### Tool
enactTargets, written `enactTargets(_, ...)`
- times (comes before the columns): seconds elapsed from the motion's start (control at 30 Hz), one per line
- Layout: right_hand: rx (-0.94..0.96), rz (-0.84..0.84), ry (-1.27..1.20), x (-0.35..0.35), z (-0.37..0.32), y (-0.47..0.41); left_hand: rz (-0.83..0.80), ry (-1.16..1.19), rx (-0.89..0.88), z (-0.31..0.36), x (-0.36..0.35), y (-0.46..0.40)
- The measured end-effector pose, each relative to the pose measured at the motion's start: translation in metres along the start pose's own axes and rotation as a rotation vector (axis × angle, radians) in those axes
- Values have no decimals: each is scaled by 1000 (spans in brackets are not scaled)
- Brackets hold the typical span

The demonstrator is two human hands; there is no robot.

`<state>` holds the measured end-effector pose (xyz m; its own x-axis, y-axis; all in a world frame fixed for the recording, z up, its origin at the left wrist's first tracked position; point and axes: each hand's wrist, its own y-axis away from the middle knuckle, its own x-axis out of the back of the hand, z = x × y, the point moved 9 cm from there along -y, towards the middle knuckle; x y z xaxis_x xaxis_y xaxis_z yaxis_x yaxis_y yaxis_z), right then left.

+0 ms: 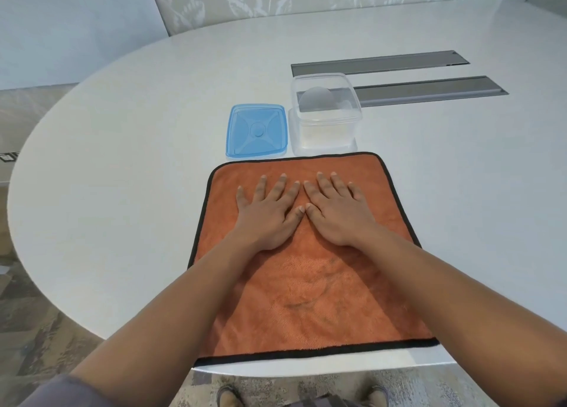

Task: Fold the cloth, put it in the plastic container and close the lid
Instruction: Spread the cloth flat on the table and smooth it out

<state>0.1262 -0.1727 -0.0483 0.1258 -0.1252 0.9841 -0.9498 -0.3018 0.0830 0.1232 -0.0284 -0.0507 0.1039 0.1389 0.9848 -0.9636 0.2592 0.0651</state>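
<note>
Both hands, left hand [270,213] and right hand [336,211], press flat with straight fingers on the unfolded orange cloth [310,287], no grip.

A single head-worn, wide-angle view looks forward and steeply down from above the near edge of the bench [122,161]. Forearms enter from the lower corners; shoes [228,398] show at the bottom edge, a wall along the top.

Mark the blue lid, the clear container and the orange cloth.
blue lid [257,131]: head view, on the round boss at its centre.
clear container [325,124]: head view, on its near wall.
orange cloth [316,299]: head view, on the bare middle, between the forearms.
</note>
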Motion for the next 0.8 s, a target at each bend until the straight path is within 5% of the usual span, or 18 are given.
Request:
enactTargets(0.37, -233, 14, -14, 5, 78, 12, 1, 22, 282, -66, 5, 9)
enactTargets(0.8, -290, -30, -52, 13, 106, -13, 81, 63, 327, -108, 20, -12)
